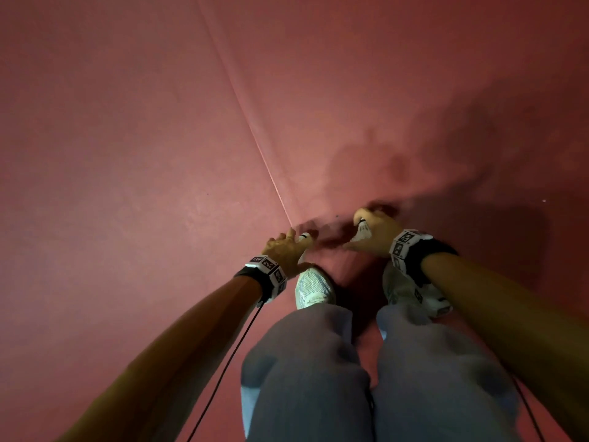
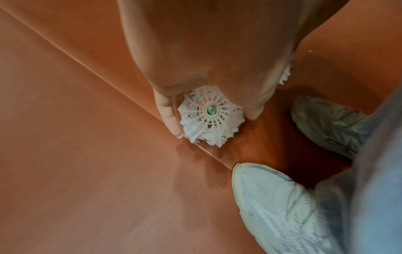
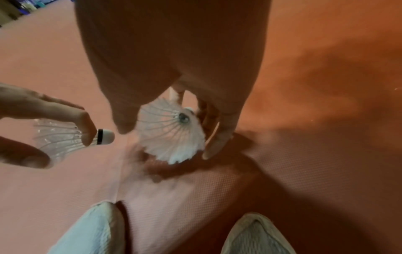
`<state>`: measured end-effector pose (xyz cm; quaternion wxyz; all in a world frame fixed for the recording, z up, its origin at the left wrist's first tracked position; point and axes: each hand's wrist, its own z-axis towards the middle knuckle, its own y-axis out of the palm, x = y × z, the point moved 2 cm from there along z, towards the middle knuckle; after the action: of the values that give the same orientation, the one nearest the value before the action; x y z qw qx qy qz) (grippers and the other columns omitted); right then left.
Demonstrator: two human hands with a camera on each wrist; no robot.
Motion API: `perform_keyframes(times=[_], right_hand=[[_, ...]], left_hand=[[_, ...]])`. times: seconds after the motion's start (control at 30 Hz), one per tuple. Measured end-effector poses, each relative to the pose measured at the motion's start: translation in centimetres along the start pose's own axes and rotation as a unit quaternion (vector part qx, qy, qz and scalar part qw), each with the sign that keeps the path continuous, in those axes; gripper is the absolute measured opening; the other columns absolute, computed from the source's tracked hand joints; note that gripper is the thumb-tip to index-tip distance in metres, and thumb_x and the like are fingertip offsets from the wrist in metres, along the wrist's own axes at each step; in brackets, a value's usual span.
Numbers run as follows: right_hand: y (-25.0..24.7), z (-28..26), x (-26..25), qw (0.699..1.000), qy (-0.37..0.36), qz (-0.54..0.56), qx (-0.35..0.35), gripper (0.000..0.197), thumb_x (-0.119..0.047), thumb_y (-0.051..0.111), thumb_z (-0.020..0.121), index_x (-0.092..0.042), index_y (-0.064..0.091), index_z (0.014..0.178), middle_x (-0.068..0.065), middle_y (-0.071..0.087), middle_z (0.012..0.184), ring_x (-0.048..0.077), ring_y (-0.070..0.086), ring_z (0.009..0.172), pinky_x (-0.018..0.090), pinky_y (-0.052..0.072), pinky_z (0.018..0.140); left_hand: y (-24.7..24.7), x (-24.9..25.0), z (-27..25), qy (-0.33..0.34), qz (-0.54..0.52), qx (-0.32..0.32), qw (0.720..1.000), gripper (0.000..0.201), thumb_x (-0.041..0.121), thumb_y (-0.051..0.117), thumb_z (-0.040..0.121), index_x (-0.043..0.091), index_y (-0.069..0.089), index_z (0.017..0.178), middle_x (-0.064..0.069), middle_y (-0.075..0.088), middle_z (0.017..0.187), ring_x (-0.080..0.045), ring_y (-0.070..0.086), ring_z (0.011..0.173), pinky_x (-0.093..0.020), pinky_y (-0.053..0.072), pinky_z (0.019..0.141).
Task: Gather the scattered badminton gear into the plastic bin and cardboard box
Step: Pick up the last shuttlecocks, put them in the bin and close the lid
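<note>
Each hand holds a white feather shuttlecock just above the red court mat. My left hand (image 1: pixel 288 247) pinches one shuttlecock (image 2: pixel 210 118) between thumb and fingers; its cork tip with a black band (image 3: pixel 104 136) shows in the right wrist view, and its cork (image 1: pixel 304 236) peeks past the fingers in the head view. My right hand (image 1: pixel 371 232) grips the second shuttlecock (image 3: pixel 172 132), fingers curled round its feather skirt; the same shuttlecock (image 1: pixel 361 232) shows in the head view. No bin or box is in view.
Red textured mat (image 1: pixel 143 154) covers the floor, with a seam (image 1: pixel 255 138) running diagonally toward my feet. My white shoes (image 1: pixel 314 288) stand just behind the hands. Dark shadows lie on the mat at right.
</note>
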<state>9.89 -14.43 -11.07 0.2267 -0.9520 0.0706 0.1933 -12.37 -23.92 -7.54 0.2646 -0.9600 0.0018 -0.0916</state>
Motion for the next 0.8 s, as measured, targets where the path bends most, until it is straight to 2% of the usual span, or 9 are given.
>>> perform_keyframes(times=[0.03,0.17,0.3,0.43,0.5,0.53,0.6,0.7,0.8], right_hand=[[-0.6,-1.2,-0.3,1.000,0.010,0.010,0.020,0.069,-0.066,0.079,0.059,-0.030,0.053,0.112,0.005,0.050,0.107,0.031,0.062,0.093,0.036,0.050,0.088],[-4.1,-6.9,-1.9,0.996,0.021,0.073,0.055,0.051,-0.041,0.079,0.073,-0.026,0.055,0.115,0.010,0.054,0.111,0.033,0.064,0.090,0.037,0.053,0.086],[-8.8,-13.7,-4.8,0.975,0.009,0.188,0.119,0.053,-0.035,0.074,0.066,-0.022,0.065,0.117,0.006,0.069,0.104,0.027,0.066,0.089,0.033,0.054,0.081],[-15.1,-21.7,-8.8,0.926,-0.004,0.325,0.190,0.031,-0.004,0.075,0.082,-0.004,0.073,0.113,0.009,0.070,0.122,0.019,0.064,0.088,0.008,0.046,0.076],[-18.9,-26.2,-11.3,0.900,-0.009,0.375,0.220,0.026,-0.009,0.076,0.085,-0.012,0.074,0.111,0.002,0.068,0.127,0.015,0.064,0.096,0.016,0.050,0.088],[-20.9,-28.5,-12.6,0.885,-0.023,0.399,0.241,0.023,-0.017,0.078,0.085,-0.018,0.074,0.107,-0.002,0.068,0.127,0.014,0.065,0.101,0.025,0.052,0.096],[-25.0,-33.9,-15.1,0.856,-0.053,0.436,0.272,0.019,-0.034,0.078,0.082,-0.027,0.071,0.098,-0.004,0.068,0.123,0.015,0.065,0.109,0.036,0.052,0.102],[-30.3,-42.5,-18.5,0.817,-0.092,0.466,0.327,0.019,-0.044,0.076,0.084,-0.027,0.070,0.092,-0.001,0.070,0.118,0.014,0.065,0.110,0.036,0.051,0.101],[-33.9,-51.2,-21.1,0.775,-0.106,0.480,0.398,0.012,-0.032,0.079,0.086,-0.023,0.072,0.089,-0.005,0.073,0.101,0.014,0.068,0.095,0.031,0.053,0.089]], left_hand=[[-0.7,0.2,-1.1,-0.006,0.008,-0.009,1.000,0.070,0.046,0.062,0.098,0.030,0.027,0.156,-0.019,0.042,0.148,-0.039,0.055,0.125,-0.053,0.049,0.102],[-4.5,1.8,-6.2,-0.024,-0.006,-0.016,1.000,0.059,0.027,0.063,0.096,0.028,0.037,0.149,-0.017,0.043,0.147,-0.038,0.052,0.126,-0.052,0.049,0.102],[-9.7,4.0,-11.5,-0.028,-0.019,0.006,0.999,0.057,0.022,0.062,0.092,0.031,0.044,0.145,-0.011,0.047,0.139,-0.033,0.052,0.122,-0.047,0.050,0.099],[-17.3,7.1,-17.5,-0.027,-0.043,0.057,0.997,0.055,0.032,0.065,0.092,0.033,0.050,0.145,-0.007,0.047,0.137,-0.033,0.054,0.121,-0.046,0.053,0.095],[-21.8,8.9,-20.8,-0.036,-0.085,0.090,0.992,0.054,0.040,0.066,0.090,0.034,0.052,0.142,-0.006,0.045,0.139,-0.033,0.054,0.123,-0.046,0.053,0.095],[-24.2,9.9,-22.5,-0.038,-0.108,0.111,0.987,0.053,0.044,0.066,0.089,0.035,0.054,0.140,-0.005,0.045,0.139,-0.032,0.054,0.123,-0.046,0.052,0.095],[-29.2,11.9,-26.4,-0.027,-0.162,0.159,0.973,0.051,0.052,0.067,0.086,0.035,0.057,0.133,-0.003,0.047,0.135,-0.030,0.058,0.118,-0.044,0.054,0.095],[-36.3,15.0,-33.0,0.044,-0.238,0.244,0.939,0.050,0.049,0.072,0.080,0.029,0.063,0.125,-0.002,0.050,0.125,-0.023,0.062,0.101,-0.041,0.056,0.092],[-42.5,18.4,-40.5,0.108,-0.243,0.322,0.909,0.048,0.032,0.078,0.083,0.028,0.064,0.129,0.000,0.049,0.126,-0.015,0.059,0.100,-0.037,0.056,0.089]])
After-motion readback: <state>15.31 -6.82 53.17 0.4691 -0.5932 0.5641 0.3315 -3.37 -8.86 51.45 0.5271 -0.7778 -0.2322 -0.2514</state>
